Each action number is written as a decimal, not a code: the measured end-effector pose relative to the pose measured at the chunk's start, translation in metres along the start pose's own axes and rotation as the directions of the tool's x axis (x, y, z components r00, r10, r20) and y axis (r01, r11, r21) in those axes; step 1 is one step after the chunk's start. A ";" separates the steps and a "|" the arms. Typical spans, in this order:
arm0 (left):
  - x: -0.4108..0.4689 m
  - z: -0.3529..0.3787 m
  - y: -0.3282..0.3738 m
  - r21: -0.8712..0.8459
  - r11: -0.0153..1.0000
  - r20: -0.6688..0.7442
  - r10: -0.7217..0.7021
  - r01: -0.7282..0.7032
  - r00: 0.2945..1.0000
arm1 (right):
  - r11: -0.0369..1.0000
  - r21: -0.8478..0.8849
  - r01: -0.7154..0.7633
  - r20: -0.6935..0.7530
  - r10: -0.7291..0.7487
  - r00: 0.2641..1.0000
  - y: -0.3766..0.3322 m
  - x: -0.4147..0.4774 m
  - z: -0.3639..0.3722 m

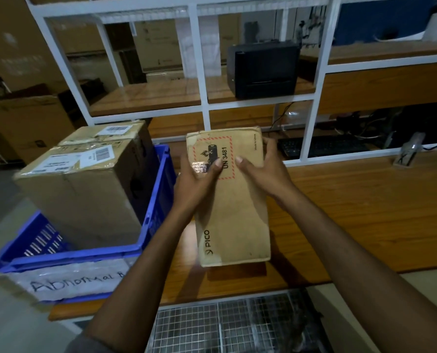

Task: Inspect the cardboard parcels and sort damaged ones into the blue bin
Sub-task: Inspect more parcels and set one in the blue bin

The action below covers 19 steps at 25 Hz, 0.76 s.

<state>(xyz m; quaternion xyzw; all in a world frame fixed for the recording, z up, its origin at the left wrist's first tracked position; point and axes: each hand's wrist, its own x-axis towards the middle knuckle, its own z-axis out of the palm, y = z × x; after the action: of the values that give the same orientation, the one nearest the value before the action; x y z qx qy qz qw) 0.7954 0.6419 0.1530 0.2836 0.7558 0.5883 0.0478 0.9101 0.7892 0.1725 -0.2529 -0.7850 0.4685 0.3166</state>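
A flat parcel [234,215] is being held over the worktop [365,212].
Left hand [199,182] and right hand [260,169] are gripping its far end; two boxes [85,189] are filling the blue bin [159,192] at the left edge.

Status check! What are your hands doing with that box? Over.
Left grip and right grip both holding flat parcel above table. Parcel edges worn, not in blue bin. Two boxes already fill bin.
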 end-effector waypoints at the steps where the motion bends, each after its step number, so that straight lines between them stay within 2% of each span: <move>1: -0.001 0.001 -0.003 0.004 1.000 0.001 0.018 -0.018 1.000 | 1.000 -0.025 0.009 -0.004 -0.009 1.000 0.002 -0.003 0.004; 3: 0.002 -0.003 -0.003 -0.002 0.999 0.037 0.032 -0.032 0.999 | 0.998 -0.060 0.030 -0.048 -0.033 0.998 0.006 -0.003 0.008; 4: 0.004 -0.009 -0.005 -0.021 1.000 0.112 0.022 -0.019 0.993 | 0.999 -0.038 0.010 -0.032 -0.011 0.999 0.007 -0.001 0.007; 6: 0.004 -0.019 -0.012 -0.034 0.999 0.279 -0.012 0.022 0.960 | 0.997 0.045 -0.063 0.080 0.059 0.995 0.010 0.000 0.003; 7: 0.002 -0.021 -0.017 -0.022 0.999 0.302 -0.034 0.043 0.953 | 0.995 0.060 -0.085 0.123 0.077 0.989 0.013 -0.003 0.004; 11: -0.002 -0.015 -0.025 -0.046 0.998 0.206 -0.032 0.042 0.978 | 0.999 -0.009 -0.037 -0.018 0.037 0.999 0.029 -0.010 0.022; 13: -0.009 -0.016 -0.026 -0.056 0.994 0.285 -0.069 0.088 0.956 | 0.992 0.060 -0.110 0.081 0.105 0.991 0.034 -0.010 0.017; 15: -0.015 -0.014 -0.032 -0.020 0.992 0.287 -0.114 0.125 0.951 | 0.982 0.072 -0.173 0.184 0.157 0.970 0.045 -0.015 0.015; 17: -0.015 -0.012 -0.039 0.011 0.995 0.238 -0.100 0.100 0.966 | 0.990 0.001 -0.143 0.106 0.142 0.984 0.051 -0.018 0.020; 19: -0.015 -0.014 -0.042 -0.024 0.992 0.293 -0.112 0.124 0.950 | 0.987 0.000 -0.160 0.076 0.160 0.984 0.050 -0.019 0.020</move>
<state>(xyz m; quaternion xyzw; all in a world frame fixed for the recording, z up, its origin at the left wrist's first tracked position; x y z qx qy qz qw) 0.7868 0.6160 0.1151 0.3203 0.7437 0.5519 0.1993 0.9130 0.7865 0.1156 -0.2964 -0.7723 0.5040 0.2486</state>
